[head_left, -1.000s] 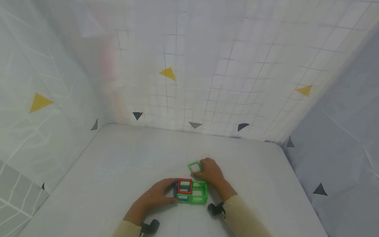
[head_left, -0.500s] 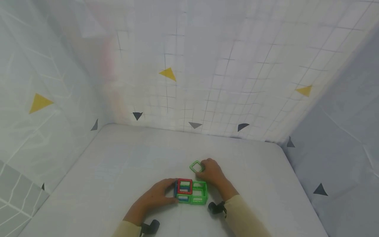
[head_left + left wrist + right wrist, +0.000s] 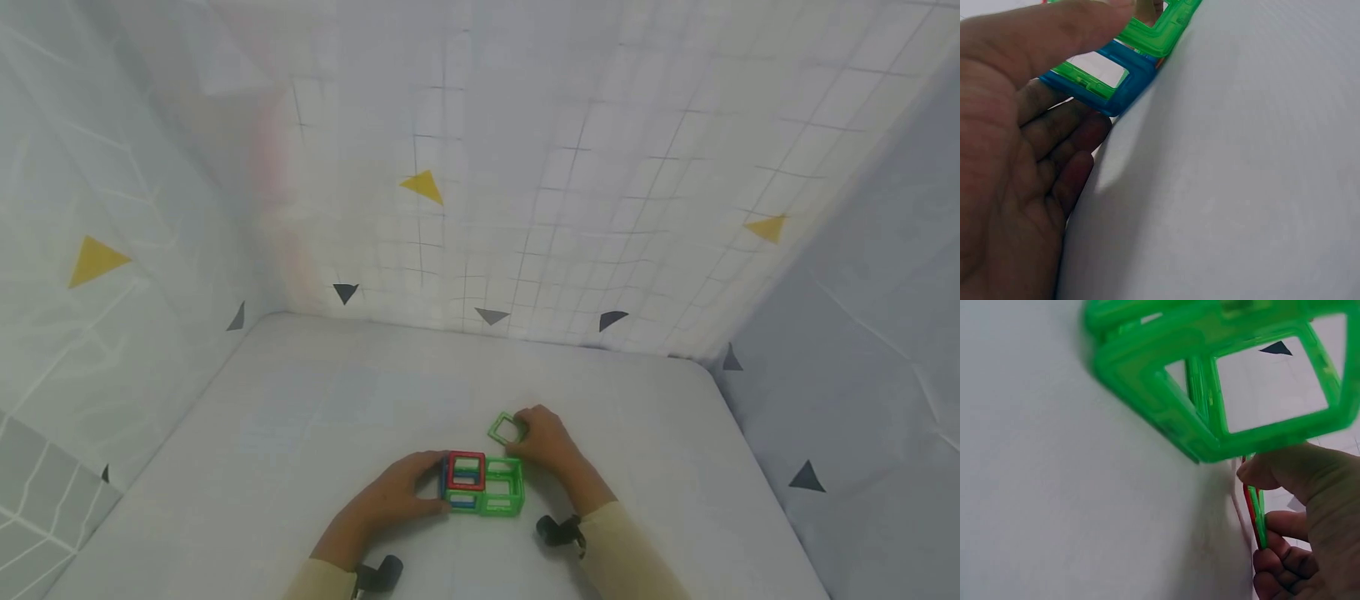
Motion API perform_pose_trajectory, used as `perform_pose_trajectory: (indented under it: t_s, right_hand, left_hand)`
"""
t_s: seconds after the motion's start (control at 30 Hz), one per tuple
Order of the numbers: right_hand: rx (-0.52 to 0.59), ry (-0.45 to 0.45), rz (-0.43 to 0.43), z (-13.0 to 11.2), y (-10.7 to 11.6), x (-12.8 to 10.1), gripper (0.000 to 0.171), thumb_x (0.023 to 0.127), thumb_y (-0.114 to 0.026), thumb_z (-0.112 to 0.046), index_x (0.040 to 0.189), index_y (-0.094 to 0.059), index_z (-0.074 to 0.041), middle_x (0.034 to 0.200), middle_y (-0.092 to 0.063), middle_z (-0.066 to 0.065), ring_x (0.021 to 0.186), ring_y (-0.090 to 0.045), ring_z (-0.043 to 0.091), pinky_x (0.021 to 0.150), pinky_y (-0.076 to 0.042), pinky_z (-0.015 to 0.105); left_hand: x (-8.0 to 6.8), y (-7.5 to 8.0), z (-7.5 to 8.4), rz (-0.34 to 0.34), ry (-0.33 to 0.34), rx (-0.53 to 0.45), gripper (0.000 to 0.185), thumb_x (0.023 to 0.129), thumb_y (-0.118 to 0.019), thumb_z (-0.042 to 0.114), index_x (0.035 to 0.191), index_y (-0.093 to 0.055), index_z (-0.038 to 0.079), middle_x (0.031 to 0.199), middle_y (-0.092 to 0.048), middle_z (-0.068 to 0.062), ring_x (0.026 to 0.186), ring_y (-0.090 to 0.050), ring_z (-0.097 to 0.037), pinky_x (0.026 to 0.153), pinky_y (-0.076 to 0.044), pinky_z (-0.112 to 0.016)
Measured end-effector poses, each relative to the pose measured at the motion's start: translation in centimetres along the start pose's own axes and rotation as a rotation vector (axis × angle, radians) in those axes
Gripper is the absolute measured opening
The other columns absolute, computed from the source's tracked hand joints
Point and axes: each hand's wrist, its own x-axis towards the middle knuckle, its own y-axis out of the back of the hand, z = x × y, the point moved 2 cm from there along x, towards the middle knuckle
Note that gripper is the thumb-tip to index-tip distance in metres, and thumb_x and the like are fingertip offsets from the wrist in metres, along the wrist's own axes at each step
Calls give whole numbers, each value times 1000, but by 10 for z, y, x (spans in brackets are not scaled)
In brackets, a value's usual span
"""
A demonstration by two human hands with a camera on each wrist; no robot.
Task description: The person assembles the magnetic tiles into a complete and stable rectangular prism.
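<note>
Sleeves of pale cloth come in from the near edge, each wrist with a small black camera strapped on. Nearest is the left hand (image 3: 397, 493), fingers lying fairly straight against the left flank of the block of square frames (image 3: 483, 485) that sits on the white table (image 3: 300, 433). In the left wrist view those fingers (image 3: 1054, 144) run under a blue frame (image 3: 1116, 87) while the thumb lies over the top, steadying rather than clasping.

The block shows a red frame (image 3: 467, 469) up top on its left half and green frames on its right half, open from above. Just beyond its far right corner is the right hand (image 3: 551, 442), fingers curled, pinching a loose green square frame (image 3: 507, 429) by its right edge. That piece is tilted, held clear of the table, just up and away from the block's open green half. Beyond them the table runs to the gridded back wall (image 3: 562, 167).
</note>
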Motion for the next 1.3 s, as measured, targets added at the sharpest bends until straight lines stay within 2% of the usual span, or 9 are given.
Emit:
perform_pose_trajectory:
  t_s: [0.27,0.47,0.63,0.9,1.3]
  right_hand:
    - [53,15,57,5,20,-18,58,70,-85,-29,120,-68,-5,108,-65,5,95,-59,19,91,-54,42]
    - [113,28,93,0,36,-28,51,74,-84,-25,119,-69,-9,113,-65,4,106,-62,24,95,-55,44]
    - [139,43,102,-7,46,-37,49,75,-83,-25,120,-69,-12,115,-65,1,108,-62,22,95,-55,43]
    - [149,89,93,-22,61,-52,49,74,-84,-23,121,-69,-15,115,-63,-4,111,-62,25,96,-55,44]
    - [128,139,-4,-34,65,-70,53,75,-82,-25,125,-67,-18,116,-62,-7,113,-60,25,96,-55,44]
  left_hand:
    - [0,-1,1,1,18,6,88,74,-81,53,149,-46,23,152,-48,-1,144,-39,-29,117,-32,-57]
    - [2,-2,-1,3,33,11,89,74,-81,55,149,-46,24,152,-48,-1,144,-39,-30,117,-32,-57]
    - [2,-3,-2,-3,48,3,89,73,-82,54,149,-46,23,152,-48,-2,144,-38,-30,117,-31,-58]
    - [1,-1,0,-2,43,2,89,74,-81,54,150,-45,25,153,-47,-1,145,-37,-30,117,-31,-58]
    - [-1,0,-3,0,-22,-14,88,76,-80,53,149,-46,19,152,-47,-7,144,-38,-34,118,-30,-58]
